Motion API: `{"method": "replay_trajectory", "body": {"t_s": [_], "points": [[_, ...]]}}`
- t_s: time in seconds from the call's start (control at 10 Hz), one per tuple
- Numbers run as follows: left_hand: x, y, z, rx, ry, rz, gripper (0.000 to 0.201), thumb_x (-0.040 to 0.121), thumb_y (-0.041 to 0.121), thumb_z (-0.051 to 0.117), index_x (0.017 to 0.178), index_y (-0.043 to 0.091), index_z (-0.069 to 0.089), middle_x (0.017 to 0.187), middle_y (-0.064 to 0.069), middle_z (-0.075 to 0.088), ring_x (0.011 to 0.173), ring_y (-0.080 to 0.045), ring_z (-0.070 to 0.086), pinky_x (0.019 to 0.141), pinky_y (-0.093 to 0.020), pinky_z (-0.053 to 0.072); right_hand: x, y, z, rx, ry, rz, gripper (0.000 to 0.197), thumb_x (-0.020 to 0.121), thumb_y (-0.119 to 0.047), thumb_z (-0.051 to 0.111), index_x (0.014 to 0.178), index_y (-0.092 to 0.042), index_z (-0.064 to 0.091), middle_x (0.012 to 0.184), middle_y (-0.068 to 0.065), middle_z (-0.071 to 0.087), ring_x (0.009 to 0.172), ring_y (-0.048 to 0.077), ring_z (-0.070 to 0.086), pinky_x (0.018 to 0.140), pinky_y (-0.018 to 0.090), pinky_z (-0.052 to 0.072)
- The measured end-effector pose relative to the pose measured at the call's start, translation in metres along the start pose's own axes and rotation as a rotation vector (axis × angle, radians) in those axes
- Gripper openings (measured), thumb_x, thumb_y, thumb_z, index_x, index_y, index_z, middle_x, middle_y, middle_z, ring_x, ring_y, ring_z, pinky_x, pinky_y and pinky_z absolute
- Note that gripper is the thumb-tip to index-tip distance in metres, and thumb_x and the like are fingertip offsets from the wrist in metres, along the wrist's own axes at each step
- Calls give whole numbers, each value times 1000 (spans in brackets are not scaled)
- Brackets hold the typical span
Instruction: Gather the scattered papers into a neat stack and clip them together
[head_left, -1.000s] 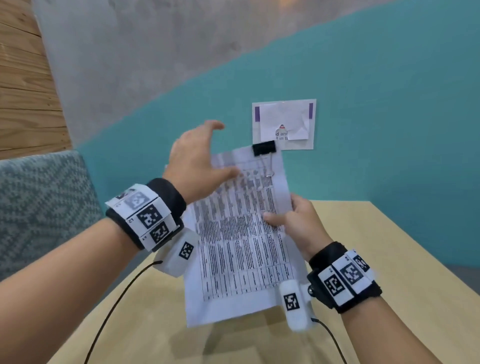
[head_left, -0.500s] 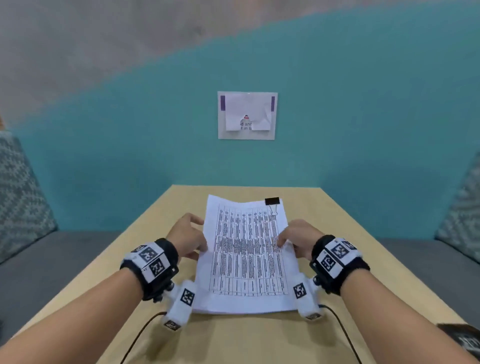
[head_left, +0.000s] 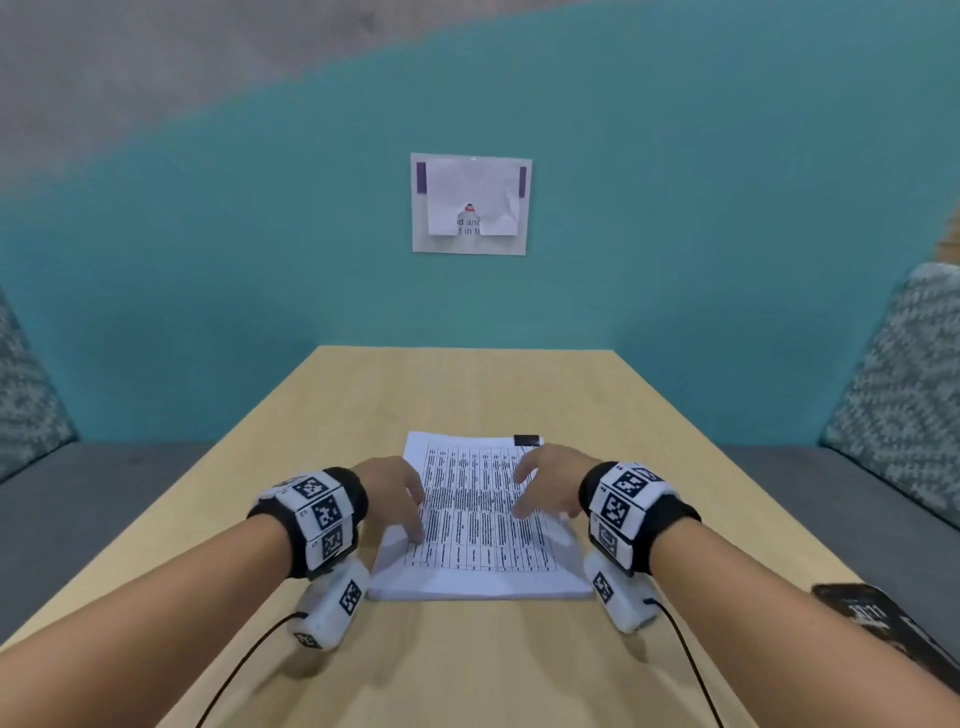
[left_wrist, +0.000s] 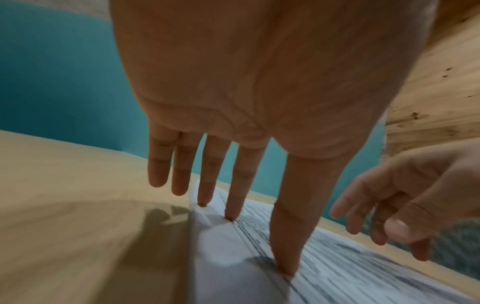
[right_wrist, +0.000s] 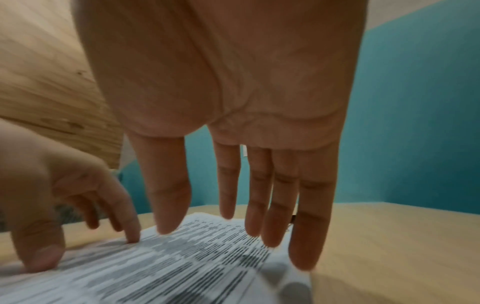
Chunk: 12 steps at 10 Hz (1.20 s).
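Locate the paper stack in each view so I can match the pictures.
Head: paper stack lies centre on the table, between both hands.
Left wrist: lower right, under the left hand's fingertips.
Right wrist: lower left to centre, below the right hand's fingers.
Shared landmark: the teal wall behind the table.
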<state>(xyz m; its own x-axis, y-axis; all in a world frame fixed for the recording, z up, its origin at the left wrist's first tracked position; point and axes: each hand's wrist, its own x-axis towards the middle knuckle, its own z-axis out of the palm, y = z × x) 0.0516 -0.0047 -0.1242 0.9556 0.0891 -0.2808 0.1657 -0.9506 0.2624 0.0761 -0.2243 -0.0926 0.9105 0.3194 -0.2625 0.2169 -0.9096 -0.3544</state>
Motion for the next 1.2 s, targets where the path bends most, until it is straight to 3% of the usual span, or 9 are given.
{"method": "replay_trajectory", "body": {"t_s": [0.2,0.3,0.4,0.6,0.7,0.8,0.9,1.0,1.2], "points": [[7,42,11,151,-22,43,55,76,45,83,119,13,71,127,-3,70,104,-20,65,93,-32,54,8,8,14,-233,-75,41,53,87,-41,71,129,-10,63,130,5,66,115,22,64,96,36,55],[14,73,17,173,-45,99,45,79,46,81,108,16,64,130,-5,68,97,-20,58,88,-32,52,13,31,7,-267,-71,113,56,84,-44,73,127,-10,62,127,4,66,110,21,65,91,33,55],[17,108,24,143,-60,182,58,86,40,77,131,6,62,139,-9,60,101,-19,50,86,-32,46,14,60,-1,-296,-68,194,46,83,-44,74,113,-10,65,116,4,69,94,20,63,73,28,50],[24,171,41,155,-86,275,60,88,37,75,137,7,58,139,-8,59,122,-25,59,97,-35,50,5,111,-14,-323,-74,295,12,93,-25,61,102,-18,59,113,11,67,90,21,58,62,24,44],[28,191,46,169,-111,286,47,88,37,75,119,4,63,121,-9,64,109,-25,63,94,-37,52,2,129,-15,-311,-59,316,6,92,-16,54,93,-13,49,97,5,54,85,21,47,53,22,31],[28,196,48,175,-106,278,41,88,34,75,115,5,64,111,-7,63,108,-27,65,92,-37,53,-3,135,-15,-272,-36,329,6,87,-13,54,93,-13,54,95,6,58,80,22,50,53,22,34],[21,187,43,131,-47,277,59,89,35,74,138,8,57,139,-8,60,127,-28,58,102,-38,50,-8,131,-14,-203,30,262,39,91,-17,56,129,-12,60,128,7,64,99,23,64,75,26,50],[4,168,33,105,6,286,61,94,38,68,146,11,51,149,-7,53,135,-26,51,109,-38,44,-19,115,-13,-116,113,185,46,95,-23,58,141,-18,55,141,3,58,124,22,58,96,27,45],[-30,101,12,-95,85,241,54,88,43,73,137,26,60,144,2,56,131,-19,53,107,-31,42,-36,69,1,44,166,-15,36,94,-31,60,130,-28,63,122,-9,68,112,14,62,98,27,46]]}}
